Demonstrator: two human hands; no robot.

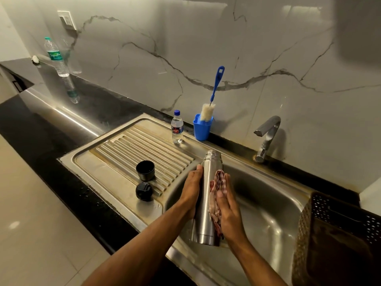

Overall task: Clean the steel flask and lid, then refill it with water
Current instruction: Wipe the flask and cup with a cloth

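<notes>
The steel flask (207, 195) is held tilted over the sink basin, its open mouth pointing away from me. My left hand (191, 190) grips its left side, with the fingers hidden behind the body. My right hand (227, 207) presses a reddish patterned cloth (216, 186) flat against the flask's right side, fingers straight. On the ribbed drainboard to the left stand the black cup lid (145, 170) and the black stopper (144, 191).
The steel sink (274, 213) has a tap (267, 134) at the back right. A blue cup (202, 129) holding a bottle brush (213, 96) and a small water bottle (177, 127) stand behind the drainboard. A larger water bottle (56, 56) is at the far left. A brown perforated basket (334, 240) sits on the right.
</notes>
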